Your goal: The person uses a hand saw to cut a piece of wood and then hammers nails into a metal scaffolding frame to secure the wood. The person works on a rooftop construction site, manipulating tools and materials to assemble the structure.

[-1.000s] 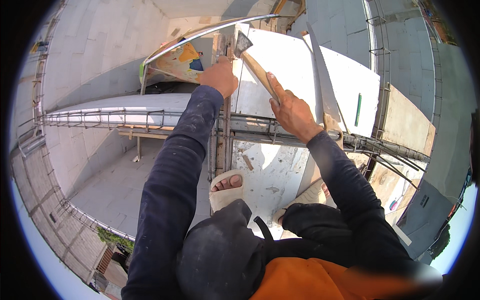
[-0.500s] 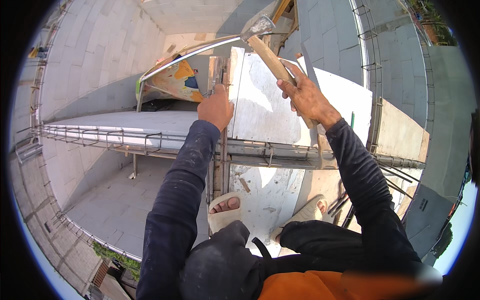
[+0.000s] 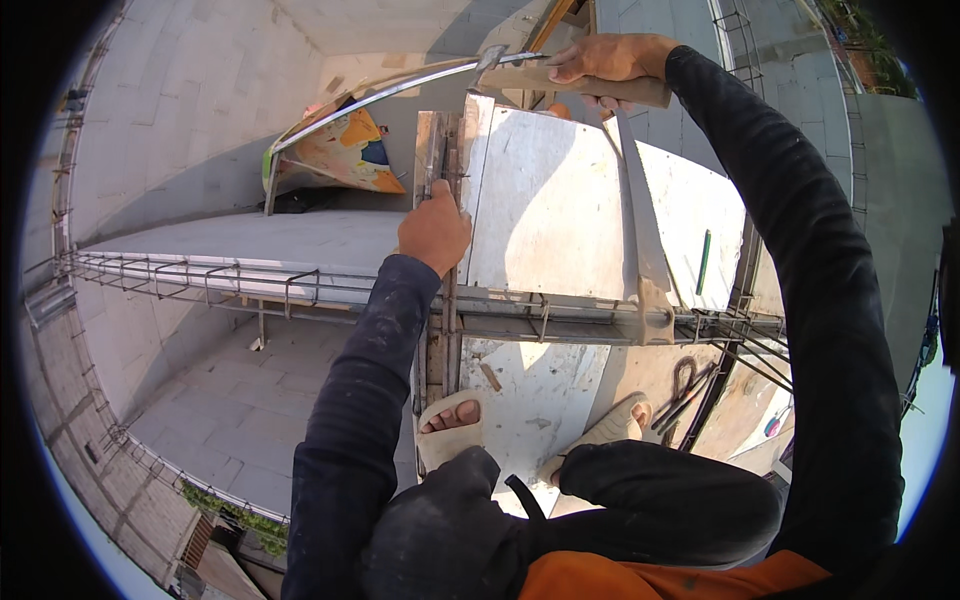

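My right hand (image 3: 612,60) is closed round the wooden handle of a hammer (image 3: 635,88), far out beyond the white panel. The handle lies nearly level, its metal head pointing left, by the far end of a narrow wooden strip (image 3: 448,320). On that strip, along the panel's left edge, my left hand (image 3: 436,230) is closed; its fingers are partly hidden under the hand. To the right, a handsaw (image 3: 642,215) lies lengthwise across the white panel (image 3: 550,200), with its handle towards me over the steel bars.
A rebar cage (image 3: 320,290) crosses from left to right in front of my sandalled feet. A green pencil-like stick (image 3: 704,262) lies on the panel. Behind, a colourful sack (image 3: 350,155) rests under a bent metal strip. Lower left is a drop to a grey floor (image 3: 250,400).
My right hand has carried the hammer farther away from me, and the handle has swung from slanting to nearly level. My left hand stays on the strip, slightly lower.
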